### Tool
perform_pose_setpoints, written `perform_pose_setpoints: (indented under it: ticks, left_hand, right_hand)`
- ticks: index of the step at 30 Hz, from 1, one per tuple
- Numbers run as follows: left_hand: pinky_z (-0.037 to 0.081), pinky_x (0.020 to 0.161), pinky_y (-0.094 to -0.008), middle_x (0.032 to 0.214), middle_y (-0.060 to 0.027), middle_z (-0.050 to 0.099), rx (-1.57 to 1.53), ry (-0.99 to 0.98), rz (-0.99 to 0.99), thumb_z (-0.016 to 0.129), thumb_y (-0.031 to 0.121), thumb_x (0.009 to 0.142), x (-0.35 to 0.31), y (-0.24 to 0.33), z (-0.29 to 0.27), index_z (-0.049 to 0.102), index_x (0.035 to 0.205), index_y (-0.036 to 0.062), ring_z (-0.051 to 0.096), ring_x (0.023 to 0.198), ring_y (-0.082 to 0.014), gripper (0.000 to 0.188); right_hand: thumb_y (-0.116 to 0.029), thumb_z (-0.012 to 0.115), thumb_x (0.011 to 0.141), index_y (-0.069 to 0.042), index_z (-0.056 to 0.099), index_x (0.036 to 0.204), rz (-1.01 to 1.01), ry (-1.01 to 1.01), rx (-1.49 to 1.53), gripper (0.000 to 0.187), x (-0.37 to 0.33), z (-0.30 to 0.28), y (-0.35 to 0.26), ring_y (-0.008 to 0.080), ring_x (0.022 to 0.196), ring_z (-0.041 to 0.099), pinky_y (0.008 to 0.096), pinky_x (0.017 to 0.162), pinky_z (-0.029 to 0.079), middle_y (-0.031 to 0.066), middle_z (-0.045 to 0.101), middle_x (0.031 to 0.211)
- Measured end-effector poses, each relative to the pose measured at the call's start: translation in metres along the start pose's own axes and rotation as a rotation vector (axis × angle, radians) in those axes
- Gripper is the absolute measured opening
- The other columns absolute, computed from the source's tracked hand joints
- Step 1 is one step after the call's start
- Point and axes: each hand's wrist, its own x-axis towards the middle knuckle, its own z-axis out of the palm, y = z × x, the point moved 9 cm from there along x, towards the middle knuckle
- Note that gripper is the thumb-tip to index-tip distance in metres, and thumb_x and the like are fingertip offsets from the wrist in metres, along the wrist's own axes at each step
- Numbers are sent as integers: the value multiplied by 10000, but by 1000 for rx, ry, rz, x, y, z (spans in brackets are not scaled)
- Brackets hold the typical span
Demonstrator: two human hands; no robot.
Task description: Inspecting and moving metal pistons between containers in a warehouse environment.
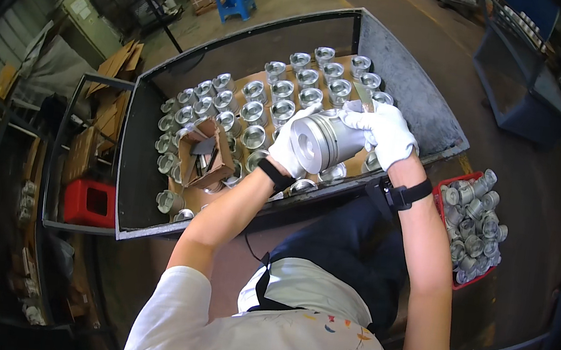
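Silver piston [327, 143] (grooved), left hand [286, 148] gripping its left side, right hand [389, 133] clasping its upper right

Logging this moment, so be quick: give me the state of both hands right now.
Left hand: closed, holding a metal piston.
Right hand: closed, fingers at the piston, apparently gripping a thin flat strip.

White gloves [392, 138], black wristbands [419, 193], dark trousers [350, 235] and a white short-sleeved shirt [254, 348] with a leaf print [363, 336].
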Motion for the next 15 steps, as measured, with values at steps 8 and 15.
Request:
perform_pose_setpoints:
  ticks: [8, 15]
  left_hand:
    - [475, 1012, -415, 1265, -106, 583, 707, 252, 329, 604, 234, 935, -16, 22, -10, 449, 1371, 51, 589, 1161, -246, 498]
    - [586, 776, -424, 1228, -123, 616, 536, 238, 143, 611, 312, 929, -12, 19, -22, 478, 1353, 72, 639, 1088, -250, 505]
  right_hand:
    - [-89, 722, 824, 13, 715, 1010, 5, 9, 155, 213, 21, -21, 23, 44, 516, 487, 219, 428, 322, 35, 689, 777]
    - [-177, 709, 860, -24, 723, 1004, 25, 7, 114, 211, 24, -19, 21, 46, 547, 481, 198, 470, 345, 8, 680, 786]
